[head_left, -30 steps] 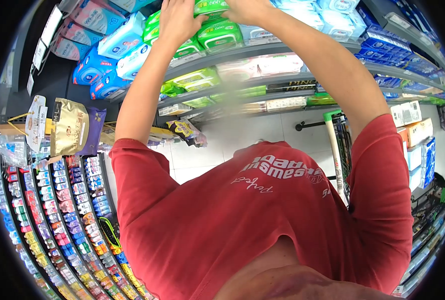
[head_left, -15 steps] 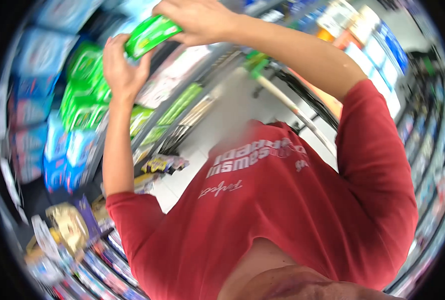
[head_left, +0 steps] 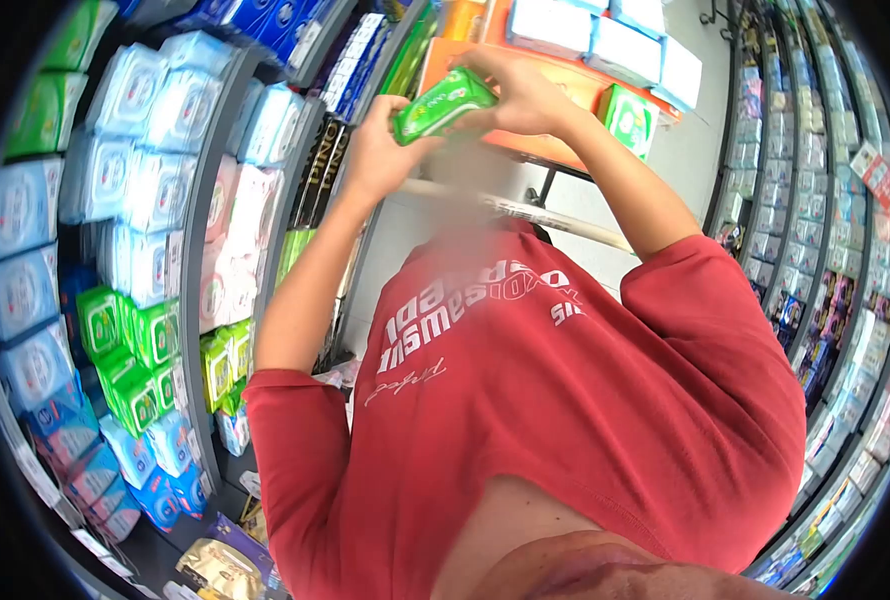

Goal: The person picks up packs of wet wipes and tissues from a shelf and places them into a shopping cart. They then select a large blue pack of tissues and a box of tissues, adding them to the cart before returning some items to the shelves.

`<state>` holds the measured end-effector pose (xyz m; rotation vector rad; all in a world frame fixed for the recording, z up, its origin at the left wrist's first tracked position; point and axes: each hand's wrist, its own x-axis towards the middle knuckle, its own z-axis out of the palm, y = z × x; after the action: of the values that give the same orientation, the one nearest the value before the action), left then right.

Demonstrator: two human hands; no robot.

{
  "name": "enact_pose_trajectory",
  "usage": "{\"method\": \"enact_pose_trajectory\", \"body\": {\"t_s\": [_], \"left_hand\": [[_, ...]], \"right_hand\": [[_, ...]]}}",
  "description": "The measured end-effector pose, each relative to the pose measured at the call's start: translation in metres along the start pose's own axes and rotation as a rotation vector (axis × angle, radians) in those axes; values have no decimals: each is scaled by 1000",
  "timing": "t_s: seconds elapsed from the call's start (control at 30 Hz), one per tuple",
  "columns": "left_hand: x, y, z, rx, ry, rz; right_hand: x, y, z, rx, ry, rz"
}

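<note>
A small green soft pack of wipes point(head_left: 447, 104) is held up at the top middle of the view, tilted. My left hand point(head_left: 377, 150) grips its left end, with the thumb along the lower edge. At the right end, my right hand point(head_left: 525, 95) has its fingers over the top and the thumb underneath. Below the hands is a pale bar point(head_left: 565, 222), partly behind a blurred patch. Just beyond my right hand lies an orange surface point(head_left: 545, 145), with a green-and-white pack point(head_left: 629, 122) on it.
Shelves on the left hold light-blue packs point(head_left: 130, 180), green packs point(head_left: 130, 350) and pink packs point(head_left: 235, 250). White-and-blue packs point(head_left: 625, 50) sit on the orange surface. On the right, a long rack point(head_left: 815, 230) carries rows of small goods. A gold bag point(head_left: 220, 570) is low on the left.
Both hands have moved right with the green pack, away from the left shelves and towards the orange surface. The view has turned, so more of the left shelves shows.
</note>
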<state>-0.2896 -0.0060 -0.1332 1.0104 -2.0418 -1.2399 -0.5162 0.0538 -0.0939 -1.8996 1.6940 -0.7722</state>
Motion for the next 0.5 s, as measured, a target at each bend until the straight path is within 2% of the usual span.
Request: {"method": "enact_pose_trajectory", "body": {"t_s": [0.07,0.13,0.17,0.27,0.3,0.37,0.4,0.5], "left_hand": [[14,1,34,-95,-29,0],[26,3,64,-96,-141,-131],[31,0,81,-99,-161,-126],[39,16,119,-443,-197,-305],[39,22,131,-443,-216,-301],[35,30,151,-657,-219,-482],[32,44,154,-647,-235,-529],[30,52,169,-648,-175,-509]], "right_hand": [[-15,19,-18,-22,29,51],[-29,29,-33,-52,60,174],[-35,35,-40,-54,70,192],[-47,66,-58,-8,108,156],[-51,71,-64,-11,120,171],[-57,76,-74,-97,55,243],[-59,80,-77,-96,53,248],[-62,88,-84,-155,-11,266]]}}
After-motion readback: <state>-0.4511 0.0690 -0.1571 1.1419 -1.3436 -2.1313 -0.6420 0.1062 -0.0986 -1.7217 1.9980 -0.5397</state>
